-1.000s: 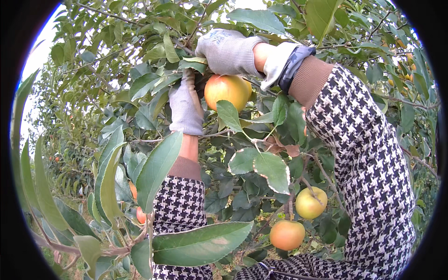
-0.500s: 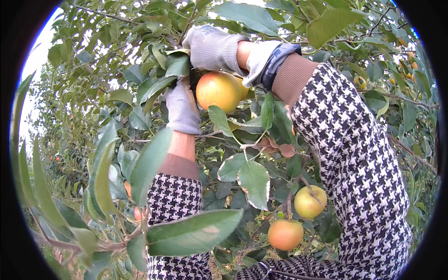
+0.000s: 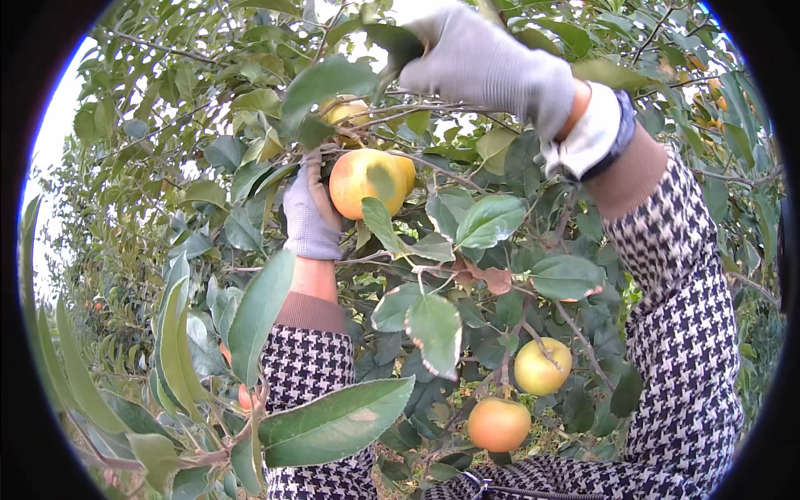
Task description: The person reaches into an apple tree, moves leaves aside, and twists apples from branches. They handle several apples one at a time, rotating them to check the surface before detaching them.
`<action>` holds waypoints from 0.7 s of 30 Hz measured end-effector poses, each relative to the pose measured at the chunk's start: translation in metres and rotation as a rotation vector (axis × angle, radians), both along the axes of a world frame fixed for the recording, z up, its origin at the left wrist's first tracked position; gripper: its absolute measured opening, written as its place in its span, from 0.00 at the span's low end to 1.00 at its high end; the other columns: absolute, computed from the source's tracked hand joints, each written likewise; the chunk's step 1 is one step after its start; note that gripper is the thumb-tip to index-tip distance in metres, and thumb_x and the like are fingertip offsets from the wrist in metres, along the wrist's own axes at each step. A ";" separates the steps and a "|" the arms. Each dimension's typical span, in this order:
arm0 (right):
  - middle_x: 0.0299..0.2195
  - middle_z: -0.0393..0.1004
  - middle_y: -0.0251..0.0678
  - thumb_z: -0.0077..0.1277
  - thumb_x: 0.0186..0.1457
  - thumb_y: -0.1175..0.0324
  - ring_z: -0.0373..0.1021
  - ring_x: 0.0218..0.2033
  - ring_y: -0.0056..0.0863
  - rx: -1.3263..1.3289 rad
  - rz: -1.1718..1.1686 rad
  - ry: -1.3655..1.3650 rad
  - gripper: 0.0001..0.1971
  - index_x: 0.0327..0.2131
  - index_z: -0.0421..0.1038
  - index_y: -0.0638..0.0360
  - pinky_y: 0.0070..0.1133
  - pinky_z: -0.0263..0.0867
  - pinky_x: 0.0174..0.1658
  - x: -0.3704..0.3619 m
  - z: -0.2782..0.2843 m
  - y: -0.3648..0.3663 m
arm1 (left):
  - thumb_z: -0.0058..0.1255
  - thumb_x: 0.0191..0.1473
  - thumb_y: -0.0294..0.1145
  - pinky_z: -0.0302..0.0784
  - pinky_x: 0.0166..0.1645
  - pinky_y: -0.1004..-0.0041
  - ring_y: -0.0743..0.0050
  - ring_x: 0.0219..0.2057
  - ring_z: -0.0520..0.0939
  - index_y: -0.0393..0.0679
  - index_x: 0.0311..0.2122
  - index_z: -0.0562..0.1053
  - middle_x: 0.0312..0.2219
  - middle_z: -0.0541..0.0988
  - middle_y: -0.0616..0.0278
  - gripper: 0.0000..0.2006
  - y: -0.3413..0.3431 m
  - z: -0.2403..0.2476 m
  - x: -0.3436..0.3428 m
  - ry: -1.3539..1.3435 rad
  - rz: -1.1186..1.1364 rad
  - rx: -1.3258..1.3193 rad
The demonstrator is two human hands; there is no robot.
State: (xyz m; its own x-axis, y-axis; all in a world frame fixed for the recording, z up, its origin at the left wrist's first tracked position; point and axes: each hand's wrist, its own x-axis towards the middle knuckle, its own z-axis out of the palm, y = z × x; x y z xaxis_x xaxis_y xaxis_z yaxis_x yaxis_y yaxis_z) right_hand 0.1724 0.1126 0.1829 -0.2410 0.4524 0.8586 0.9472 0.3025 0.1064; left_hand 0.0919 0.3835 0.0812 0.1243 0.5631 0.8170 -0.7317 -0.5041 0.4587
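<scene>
A yellow-red apple [image 3: 353,182] hangs in the middle of the branches, and a second yellow apple [image 3: 406,171] shows partly behind it. My left hand [image 3: 312,215], in a light grey knitted glove, is just left of that apple, thumb upward near a thin branch. Leaves hide its fingertips, so its grip is unclear. Higher up and to the right, my right hand [image 3: 492,71], gloved the same way, has its fingers bent closed on a dark green leaf [image 3: 395,43]. Another yellow apple [image 3: 346,110] is half covered by a leaf above the first.
Lower right hang a yellow-green apple [image 3: 542,367] and an orange-red apple [image 3: 499,424]. A leafy twig [image 3: 333,425] crosses the lower left foreground, in front of my left sleeve. Thin branches [image 3: 442,171] and dense leaves surround both hands.
My right hand has moved up and right, away from the central apple, uncovering the branches and apple above it. My left hand stays beside the apple. The apples sit slightly further left in view.
</scene>
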 end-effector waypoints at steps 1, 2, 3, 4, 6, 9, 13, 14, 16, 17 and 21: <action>0.21 0.75 0.31 0.54 0.46 0.75 0.66 0.22 0.17 -0.149 0.134 -0.155 0.10 0.35 0.76 0.64 0.21 0.65 0.28 -0.013 -0.017 -0.011 | 0.43 0.65 0.46 0.79 0.44 0.67 0.66 0.36 0.82 0.38 0.43 0.75 0.37 0.81 0.56 0.19 -0.007 0.000 0.000 -0.055 -0.275 -0.031; 0.21 0.76 0.31 0.56 0.47 0.74 0.67 0.23 0.18 -0.330 0.087 -0.296 0.09 0.34 0.76 0.64 0.21 0.65 0.28 -0.008 -0.038 -0.012 | 0.44 0.65 0.45 0.79 0.44 0.66 0.66 0.37 0.82 0.37 0.44 0.74 0.37 0.81 0.56 0.19 -0.021 -0.001 0.014 -0.021 -0.319 -0.108; 0.20 0.74 0.42 0.56 0.46 0.69 0.70 0.21 0.22 -0.585 0.117 -0.364 0.09 0.28 0.74 0.66 0.24 0.67 0.28 -0.022 -0.053 -0.031 | 0.44 0.65 0.45 0.80 0.44 0.65 0.66 0.37 0.82 0.36 0.46 0.73 0.37 0.80 0.56 0.20 -0.033 -0.002 0.014 0.004 -0.338 -0.184; 0.20 0.74 0.40 0.56 0.48 0.67 0.70 0.22 0.22 -0.623 0.074 -0.284 0.10 0.28 0.75 0.66 0.24 0.67 0.28 -0.017 -0.053 -0.038 | 0.42 0.65 0.43 0.79 0.46 0.65 0.66 0.38 0.82 0.36 0.46 0.73 0.38 0.80 0.56 0.19 -0.029 -0.005 0.016 0.005 -0.369 -0.053; 0.20 0.74 0.36 0.57 0.51 0.63 0.70 0.22 0.21 -0.693 0.024 -0.136 0.13 0.30 0.76 0.66 0.24 0.67 0.28 -0.002 -0.049 -0.042 | 0.40 0.65 0.40 0.77 0.48 0.68 0.67 0.40 0.81 0.35 0.47 0.72 0.40 0.80 0.55 0.17 -0.021 -0.005 0.013 -0.005 -0.243 -0.047; 0.23 0.76 0.39 0.55 0.53 0.62 0.72 0.24 0.27 -0.436 -0.116 0.056 0.14 0.33 0.77 0.66 0.27 0.68 0.30 0.042 -0.034 -0.019 | 0.40 0.63 0.34 0.77 0.48 0.70 0.70 0.40 0.80 0.34 0.45 0.74 0.40 0.80 0.56 0.16 -0.026 -0.014 0.007 -0.076 -0.213 0.005; 0.34 0.79 0.52 0.47 0.56 0.66 0.76 0.36 0.47 -0.320 -0.584 -0.278 0.14 0.36 0.76 0.67 0.36 0.69 0.44 0.064 -0.041 0.033 | 0.41 0.58 0.29 0.76 0.48 0.71 0.71 0.39 0.80 0.34 0.40 0.76 0.38 0.80 0.56 0.13 -0.029 -0.022 0.005 -0.063 0.132 0.120; 0.38 0.78 0.53 0.46 0.56 0.65 0.75 0.41 0.47 -0.162 -0.511 -0.260 0.16 0.42 0.74 0.67 0.36 0.68 0.49 0.091 -0.047 0.041 | 0.41 0.57 0.28 0.77 0.47 0.71 0.69 0.36 0.81 0.34 0.37 0.77 0.38 0.80 0.56 0.12 -0.046 -0.023 0.014 0.031 0.622 0.295; 0.42 0.77 0.51 0.44 0.56 0.65 0.75 0.42 0.45 -0.304 -0.478 -0.148 0.17 0.46 0.72 0.65 0.35 0.68 0.48 0.086 -0.031 0.052 | 0.39 0.58 0.26 0.75 0.48 0.73 0.71 0.38 0.79 0.35 0.37 0.76 0.37 0.79 0.57 0.12 -0.046 -0.014 0.022 -0.040 0.232 -0.022; 0.42 0.77 0.49 0.44 0.56 0.65 0.75 0.41 0.44 -0.325 -0.401 -0.147 0.17 0.45 0.73 0.63 0.34 0.69 0.47 0.088 -0.023 0.068 | 0.38 0.58 0.25 0.74 0.49 0.75 0.71 0.39 0.79 0.35 0.37 0.75 0.37 0.79 0.57 0.11 -0.042 -0.010 0.015 -0.075 0.065 -0.172; 0.39 0.78 0.49 0.46 0.54 0.65 0.73 0.36 0.40 -0.372 -0.078 -0.047 0.17 0.45 0.75 0.59 0.32 0.69 0.43 0.075 -0.012 0.094 | 0.40 0.57 0.24 0.74 0.48 0.74 0.73 0.37 0.78 0.35 0.37 0.74 0.34 0.79 0.58 0.10 -0.018 -0.018 0.008 -0.011 0.095 0.193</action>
